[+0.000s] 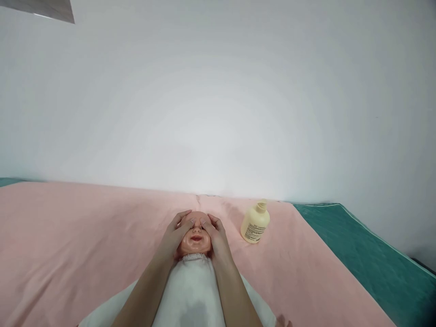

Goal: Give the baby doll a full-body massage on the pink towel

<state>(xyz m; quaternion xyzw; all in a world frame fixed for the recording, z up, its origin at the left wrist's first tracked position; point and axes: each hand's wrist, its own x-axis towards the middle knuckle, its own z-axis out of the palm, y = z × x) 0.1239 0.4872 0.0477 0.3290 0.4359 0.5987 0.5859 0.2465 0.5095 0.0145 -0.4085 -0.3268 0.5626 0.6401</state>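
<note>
A baby doll (195, 245) in a white gown (190, 290) lies on its back, its head away from me. My left hand (175, 234) cups the left side of the doll's head, the thumb resting by the eye and the fingers curved around the side. On the opposite side my right hand (218, 234) mirrors it, its thumb lying by the other eye. Both forearms reach over the gown. To the right of my right hand, apart from it, stands a pale yellow pump bottle (255, 223) with printed text on its side.
A pink cloth (102, 227) with some creases lies under the doll and bottle. Green fabric (368, 245) shows beyond its right edge. A white wall (218, 100) rises behind, with a grey panel (41, 8) at the upper left.
</note>
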